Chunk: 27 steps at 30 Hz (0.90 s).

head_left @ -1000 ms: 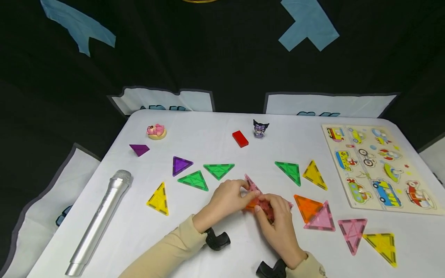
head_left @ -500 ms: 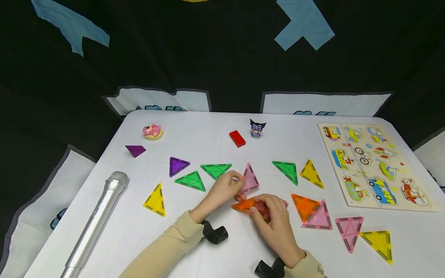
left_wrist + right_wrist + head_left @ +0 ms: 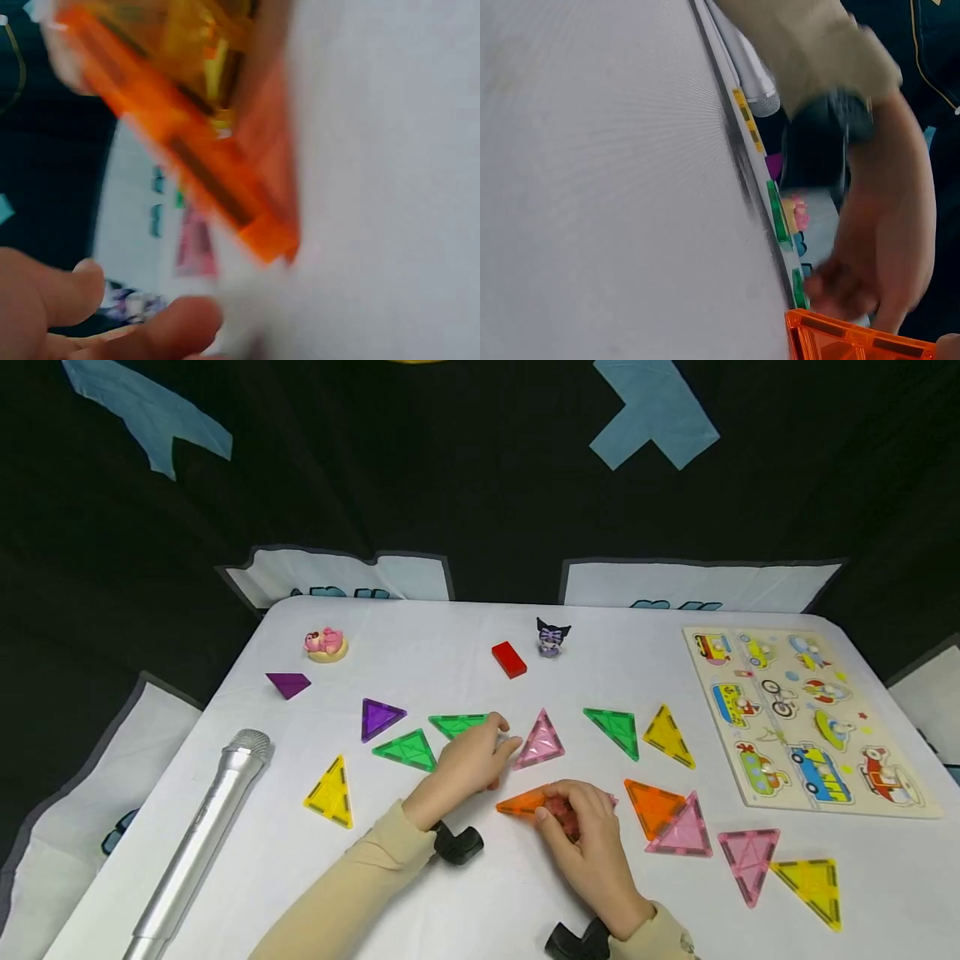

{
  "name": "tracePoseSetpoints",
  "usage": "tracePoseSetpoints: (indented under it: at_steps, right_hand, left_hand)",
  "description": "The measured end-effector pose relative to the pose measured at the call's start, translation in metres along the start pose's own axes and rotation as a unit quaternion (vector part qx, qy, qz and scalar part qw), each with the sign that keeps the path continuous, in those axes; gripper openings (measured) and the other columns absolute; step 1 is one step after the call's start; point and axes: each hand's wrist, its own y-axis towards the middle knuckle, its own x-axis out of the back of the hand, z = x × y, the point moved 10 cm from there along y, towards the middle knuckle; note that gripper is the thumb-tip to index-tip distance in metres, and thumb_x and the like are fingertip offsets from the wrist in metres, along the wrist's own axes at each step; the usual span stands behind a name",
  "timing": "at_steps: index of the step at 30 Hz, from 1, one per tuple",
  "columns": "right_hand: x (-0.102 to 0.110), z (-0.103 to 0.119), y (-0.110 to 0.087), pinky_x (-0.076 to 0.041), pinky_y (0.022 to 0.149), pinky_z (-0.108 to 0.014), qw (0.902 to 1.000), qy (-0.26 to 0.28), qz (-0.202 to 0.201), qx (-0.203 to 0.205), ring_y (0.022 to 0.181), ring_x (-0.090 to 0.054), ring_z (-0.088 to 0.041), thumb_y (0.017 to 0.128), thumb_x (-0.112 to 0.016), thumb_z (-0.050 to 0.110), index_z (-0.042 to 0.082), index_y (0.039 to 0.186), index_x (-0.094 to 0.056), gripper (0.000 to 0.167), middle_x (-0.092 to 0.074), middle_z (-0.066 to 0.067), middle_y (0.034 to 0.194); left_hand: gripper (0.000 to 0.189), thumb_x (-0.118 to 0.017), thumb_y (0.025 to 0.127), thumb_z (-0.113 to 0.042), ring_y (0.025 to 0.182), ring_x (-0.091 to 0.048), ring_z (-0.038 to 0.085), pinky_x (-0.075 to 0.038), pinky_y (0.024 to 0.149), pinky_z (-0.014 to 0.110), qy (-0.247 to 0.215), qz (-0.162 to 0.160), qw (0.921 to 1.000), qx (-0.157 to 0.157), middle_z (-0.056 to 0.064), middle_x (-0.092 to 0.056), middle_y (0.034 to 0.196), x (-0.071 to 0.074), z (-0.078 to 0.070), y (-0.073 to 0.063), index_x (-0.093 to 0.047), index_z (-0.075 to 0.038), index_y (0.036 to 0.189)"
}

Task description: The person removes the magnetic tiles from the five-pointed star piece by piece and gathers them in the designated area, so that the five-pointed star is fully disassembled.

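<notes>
My right hand (image 3: 596, 843) grips an orange triangular magnetic tile (image 3: 521, 803) near the table's front middle. Reddish tile parts show under its fingers, and what lies beneath the palm is hidden. Seen from the left wrist, the orange tile (image 3: 187, 154) is tilted off the white surface. My left hand (image 3: 467, 762) holds nothing, its thumb and fingers apart, just left of a flat pink triangular tile (image 3: 541, 742). It partly covers a green triangular tile (image 3: 453, 725). Another green tile (image 3: 407, 749) lies to its left.
On the right lie a green tile (image 3: 617, 731), yellow tiles (image 3: 669, 737), an overlapping orange and pink pair (image 3: 660, 810), and a picture board (image 3: 802, 718). Left are a silver microphone (image 3: 202, 839) and purple tiles (image 3: 381, 718). A red block (image 3: 509, 660) and small figurines (image 3: 551, 639) stand behind.
My left hand has let go of the pink tile, which now lies flat beyond the right hand, and moved left. My right hand keeps the orange tile in about the same place.
</notes>
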Motion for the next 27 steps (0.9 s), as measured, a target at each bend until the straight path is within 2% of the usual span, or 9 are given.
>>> tracePoseSetpoints:
  at_steps: [3,5,6,8,10,13,17,24,27]
  right_hand:
    - [0.000,0.002,0.001,-0.033,0.079,-0.039,1.0000,0.000,0.003,0.007,0.102,-0.045,-0.018,0.082,-0.067,0.015,0.011,0.099,-0.061,0.019,-0.056,0.001,0.103]
    - [0.001,0.004,0.001,-0.033,0.080,-0.040,0.9999,0.003,0.004,0.016,0.102,-0.045,-0.019,0.081,-0.067,0.013,0.009,0.100,-0.060,0.020,-0.057,0.000,0.103]
    - [0.001,0.005,0.002,-0.033,0.080,-0.040,0.9998,0.006,0.005,0.019,0.102,-0.045,-0.019,0.081,-0.067,0.012,0.009,0.100,-0.060,0.020,-0.057,0.000,0.103]
    - [0.000,0.006,0.002,-0.033,0.082,-0.041,0.9995,0.016,0.010,0.024,0.103,-0.045,-0.020,0.081,-0.067,0.011,0.009,0.100,-0.060,0.021,-0.057,0.000,0.104]
    - [-0.002,0.007,0.000,-0.033,0.082,-0.042,0.9994,0.021,0.014,0.025,0.104,-0.044,-0.020,0.081,-0.067,0.011,0.009,0.101,-0.060,0.021,-0.056,0.000,0.105]
    - [-0.005,0.007,-0.002,-0.033,0.082,-0.042,0.9992,0.026,0.023,0.022,0.104,-0.044,-0.019,0.081,-0.068,0.011,0.010,0.101,-0.060,0.022,-0.056,-0.002,0.106]
    - [-0.006,0.007,-0.003,-0.033,0.081,-0.041,0.9994,0.020,0.021,0.021,0.103,-0.044,-0.019,0.080,-0.069,0.011,0.011,0.100,-0.060,0.022,-0.056,-0.002,0.106]
    - [-0.003,0.006,-0.001,-0.034,0.078,-0.036,0.9995,0.019,0.018,0.019,0.099,-0.046,-0.014,0.079,-0.069,0.011,0.013,0.097,-0.059,0.021,-0.055,0.004,0.102]
    - [0.001,0.005,0.001,-0.033,0.076,-0.030,0.9996,0.023,0.011,0.015,0.093,-0.045,-0.012,0.079,-0.069,0.009,0.010,0.097,-0.060,0.020,-0.055,0.004,0.099]
  left_hand:
    - [0.033,-0.047,0.094,-0.034,0.031,-0.049,0.018,-0.039,0.037,0.028,-0.074,0.077,0.9942,-0.014,0.004,-0.056,0.046,-0.009,0.002,-0.023,-0.044,-0.004,0.109]
    - [0.035,-0.046,0.095,-0.035,0.032,-0.051,0.022,-0.042,0.039,0.028,-0.154,0.150,0.9765,-0.018,0.009,-0.060,0.052,-0.025,0.002,-0.039,-0.041,-0.006,0.113]
    - [0.036,-0.045,0.095,-0.034,0.034,-0.052,0.023,-0.043,0.040,0.028,-0.196,0.182,0.9635,-0.016,0.011,-0.061,0.055,-0.033,0.002,-0.046,-0.039,-0.006,0.116]
    - [0.036,-0.043,0.096,-0.034,0.038,-0.056,0.024,-0.041,0.036,0.025,-0.260,0.216,0.9412,-0.006,0.013,-0.064,0.063,-0.046,0.003,-0.056,-0.039,-0.008,0.120]
    - [0.033,-0.042,0.097,-0.031,0.044,-0.060,0.025,-0.037,0.032,0.023,-0.304,0.201,0.9312,-0.001,0.015,-0.065,0.068,-0.051,0.006,-0.057,-0.043,-0.005,0.117]
    - [0.027,-0.048,0.095,-0.027,0.050,-0.063,0.026,-0.030,0.029,0.020,-0.334,0.134,0.9328,-0.002,0.015,-0.067,0.073,-0.045,0.014,-0.052,-0.051,-0.001,0.102]
    - [0.024,-0.059,0.089,-0.021,0.053,-0.063,0.027,-0.035,0.031,0.020,-0.359,0.072,0.9304,-0.005,0.017,-0.067,0.078,-0.036,0.020,-0.049,-0.055,0.002,0.092]
    - [0.023,-0.066,0.083,-0.015,0.056,-0.064,0.025,-0.034,0.032,0.020,-0.408,0.039,0.9119,0.019,0.019,-0.066,0.075,-0.033,0.022,-0.048,-0.055,0.001,0.094]
    - [0.022,-0.067,0.082,-0.012,0.054,-0.063,0.023,-0.031,0.032,0.020,-0.393,0.031,0.9187,0.021,0.018,-0.066,0.068,-0.027,0.025,-0.051,-0.055,-0.001,0.095]
